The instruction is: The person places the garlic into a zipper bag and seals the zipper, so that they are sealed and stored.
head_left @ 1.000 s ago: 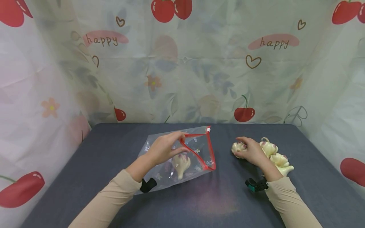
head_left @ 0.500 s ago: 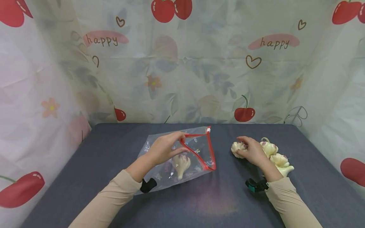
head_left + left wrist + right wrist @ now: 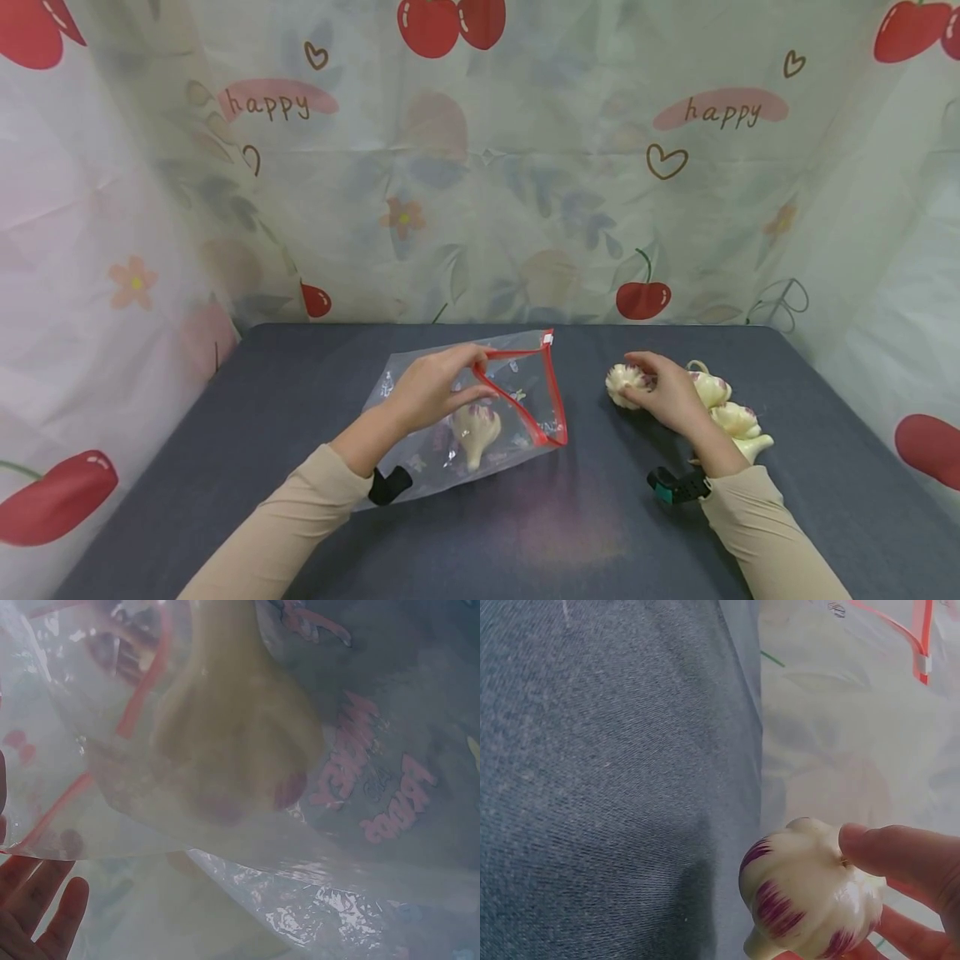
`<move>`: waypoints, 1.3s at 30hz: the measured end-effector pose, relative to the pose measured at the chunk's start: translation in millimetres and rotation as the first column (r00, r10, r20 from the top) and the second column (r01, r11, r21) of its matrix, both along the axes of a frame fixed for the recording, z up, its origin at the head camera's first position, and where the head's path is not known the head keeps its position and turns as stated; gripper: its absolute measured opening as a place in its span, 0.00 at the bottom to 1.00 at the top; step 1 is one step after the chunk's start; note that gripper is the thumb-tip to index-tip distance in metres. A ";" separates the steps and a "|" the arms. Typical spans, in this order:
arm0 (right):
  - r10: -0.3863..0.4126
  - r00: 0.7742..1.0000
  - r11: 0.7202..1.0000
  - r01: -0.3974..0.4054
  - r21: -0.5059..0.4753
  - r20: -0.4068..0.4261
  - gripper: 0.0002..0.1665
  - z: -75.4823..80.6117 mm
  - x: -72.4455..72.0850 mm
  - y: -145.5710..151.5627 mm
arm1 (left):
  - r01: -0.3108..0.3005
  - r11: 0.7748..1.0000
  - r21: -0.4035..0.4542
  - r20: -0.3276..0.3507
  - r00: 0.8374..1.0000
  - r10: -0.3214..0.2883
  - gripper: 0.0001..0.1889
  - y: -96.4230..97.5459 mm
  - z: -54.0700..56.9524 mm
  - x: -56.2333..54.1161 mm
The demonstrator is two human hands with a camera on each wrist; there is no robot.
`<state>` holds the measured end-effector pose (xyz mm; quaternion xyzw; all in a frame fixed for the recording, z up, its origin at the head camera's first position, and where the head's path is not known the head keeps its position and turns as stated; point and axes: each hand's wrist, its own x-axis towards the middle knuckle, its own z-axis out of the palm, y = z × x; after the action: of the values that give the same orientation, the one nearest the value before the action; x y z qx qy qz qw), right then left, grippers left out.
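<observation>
In the head view my left hand (image 3: pixel 431 387) holds the red-edged mouth of a clear zip bag (image 3: pixel 420 467), thumb and fingers apart along the rim. A garlic bulb (image 3: pixel 476 435) lies inside the bag; the left wrist view shows this bulb (image 3: pixel 236 742) large through the plastic. My right hand (image 3: pixel 667 396) pinches another garlic bulb (image 3: pixel 624 385) between thumb and fingers, just right of the bag mouth. In the right wrist view the thumb presses on this purple-streaked bulb (image 3: pixel 810 892).
Several more garlic bulbs (image 3: pixel 735 421) lie together beside and partly behind my right wrist. The dark table (image 3: pixel 480 550) ends at a printed curtain (image 3: pixel 487 208), with further curtains at both sides. Each wrist wears a black strap.
The garlic bulb in my right hand has risen slightly from the table and tilted a little. The left hand and the zip bag stay nearly still.
</observation>
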<state>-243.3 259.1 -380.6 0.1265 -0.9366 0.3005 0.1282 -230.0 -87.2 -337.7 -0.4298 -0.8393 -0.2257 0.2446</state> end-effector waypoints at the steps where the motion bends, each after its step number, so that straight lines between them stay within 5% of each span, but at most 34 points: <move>1: 0.000 1.000 1.000 0.000 -0.006 0.001 0.28 0.6 0.3 -0.1 | -0.002 1.000 0.000 -0.001 1.000 0.002 0.16 0.0 0.3 0.1; 39: 0.004 0.999 0.991 -0.008 -0.133 -0.033 0.31 29.0 15.7 -12.4 | -0.022 1.000 -0.004 0.016 1.000 0.022 0.16 0.3 2.3 1.9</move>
<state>-227.6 246.7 -351.6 0.1253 -0.9120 0.3604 0.1507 -228.2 -86.9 -335.4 -0.4190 -0.8465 -0.2248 0.2394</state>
